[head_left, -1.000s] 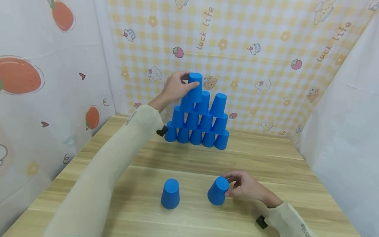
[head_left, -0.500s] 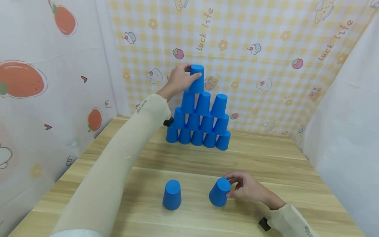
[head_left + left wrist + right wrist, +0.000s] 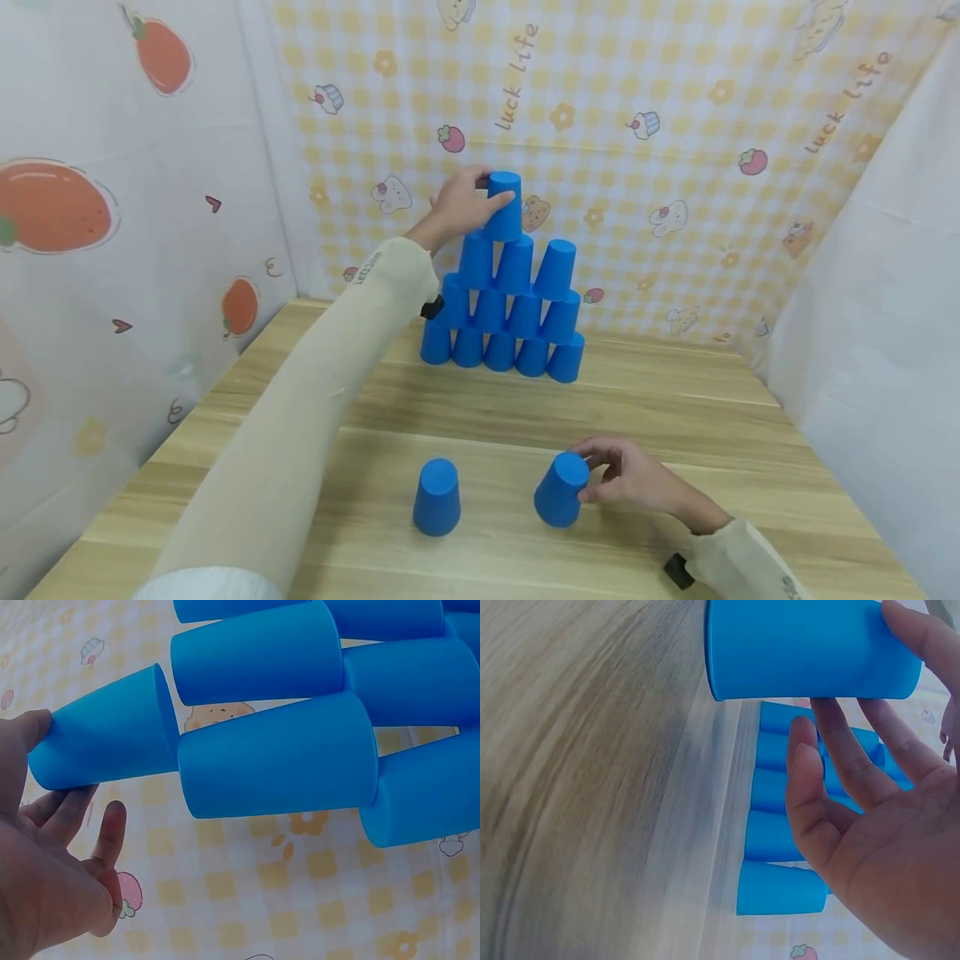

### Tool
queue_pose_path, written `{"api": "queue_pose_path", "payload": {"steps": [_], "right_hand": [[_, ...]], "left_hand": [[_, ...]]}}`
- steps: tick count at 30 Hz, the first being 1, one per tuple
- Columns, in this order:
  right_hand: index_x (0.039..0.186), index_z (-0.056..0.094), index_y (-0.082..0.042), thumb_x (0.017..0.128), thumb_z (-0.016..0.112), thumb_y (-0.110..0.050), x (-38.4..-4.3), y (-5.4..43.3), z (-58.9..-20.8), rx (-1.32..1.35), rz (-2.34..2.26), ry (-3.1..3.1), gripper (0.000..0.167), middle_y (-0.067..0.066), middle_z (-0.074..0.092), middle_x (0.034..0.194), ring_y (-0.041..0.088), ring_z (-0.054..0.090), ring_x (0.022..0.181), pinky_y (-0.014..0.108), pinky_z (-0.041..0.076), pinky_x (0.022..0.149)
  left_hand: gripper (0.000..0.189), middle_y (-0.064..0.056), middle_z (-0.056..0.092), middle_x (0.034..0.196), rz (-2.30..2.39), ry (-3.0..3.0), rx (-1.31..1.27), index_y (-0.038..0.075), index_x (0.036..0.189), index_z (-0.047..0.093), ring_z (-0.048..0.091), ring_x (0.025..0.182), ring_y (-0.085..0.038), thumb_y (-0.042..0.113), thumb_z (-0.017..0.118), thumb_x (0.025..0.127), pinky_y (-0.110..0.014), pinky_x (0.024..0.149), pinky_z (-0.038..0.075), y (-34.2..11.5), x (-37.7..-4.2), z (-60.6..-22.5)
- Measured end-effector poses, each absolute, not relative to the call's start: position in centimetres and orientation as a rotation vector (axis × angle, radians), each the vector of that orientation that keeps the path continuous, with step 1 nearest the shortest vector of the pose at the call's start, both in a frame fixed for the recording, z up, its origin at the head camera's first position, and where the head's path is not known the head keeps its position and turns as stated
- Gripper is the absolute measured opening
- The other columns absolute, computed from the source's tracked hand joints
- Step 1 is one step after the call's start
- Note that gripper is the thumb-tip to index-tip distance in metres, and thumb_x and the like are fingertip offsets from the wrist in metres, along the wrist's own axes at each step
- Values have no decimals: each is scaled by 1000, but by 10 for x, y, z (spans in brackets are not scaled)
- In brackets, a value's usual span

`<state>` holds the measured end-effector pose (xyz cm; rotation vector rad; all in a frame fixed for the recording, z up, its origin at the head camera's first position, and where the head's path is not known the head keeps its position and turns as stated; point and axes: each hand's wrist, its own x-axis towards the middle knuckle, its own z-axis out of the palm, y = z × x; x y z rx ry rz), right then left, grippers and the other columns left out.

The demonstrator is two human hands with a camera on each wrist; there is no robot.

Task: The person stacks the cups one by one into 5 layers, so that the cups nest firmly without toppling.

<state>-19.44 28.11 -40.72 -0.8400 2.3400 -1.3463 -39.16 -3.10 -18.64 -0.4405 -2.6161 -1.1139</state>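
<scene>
My left hand pinches an upside-down blue cup between thumb and fingers at the top of a cup pyramid. In the left wrist view this cup's rim meets the bases of two third-row cups, spanning the gap between them. Lower down, my right hand grips another upside-down blue cup by its side, near the front of the table. A single blue cup stands upside down to its left, untouched. Part of the gripped cup is cut off in the right wrist view.
Beneath lie the pyramid's middle row and its bottom row of several blue cups on the wooden table. A checked cloth hangs close behind the pyramid. White cloths hang on both sides.
My left hand has raised its cup, shifted it right, then lowered it slightly onto the third row. My right hand and its cup have hardly moved.
</scene>
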Motion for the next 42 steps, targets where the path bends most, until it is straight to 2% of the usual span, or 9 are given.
{"api": "queue_pose_path", "payload": {"steps": [18, 33, 39, 42], "right_hand": [[126, 62, 1, 89, 71, -7, -196, 284, -396, -916, -1343, 2353, 38, 4, 69, 114, 22, 66, 98, 33, 55, 73], [126, 60, 4, 91, 70, -5, -200, 280, -380, -864, -1434, 2452, 38, 12, 69, 113, 18, 67, 98, 33, 57, 70], [126, 60, 3, 90, 71, -6, -203, 276, -375, -819, -1474, 2520, 38, 14, 68, 115, 16, 67, 99, 34, 58, 73], [126, 60, 4, 90, 71, -6, -204, 274, -372, -771, -1504, 2564, 39, 15, 68, 115, 18, 67, 99, 33, 57, 75]], "left_hand": [[66, 2, 47, 150, -1057, -2664, -442, 21, 152, 38, 39, 141, -18, 56, 51, 97, -60, 117, -3, -29, -392, -189], [70, 1, 47, 150, -1064, -2670, -444, 22, 153, 34, 42, 138, -19, 52, 58, 95, -58, 117, 3, -35, -392, -197], [73, -1, 46, 151, -1078, -2691, -412, 20, 153, 33, 41, 139, -22, 53, 60, 93, -60, 117, 3, -38, -393, -204], [76, -2, 46, 152, -1122, -2670, -415, 18, 152, 34, 41, 139, -24, 53, 63, 92, -59, 117, 11, -39, -392, -208]]}}
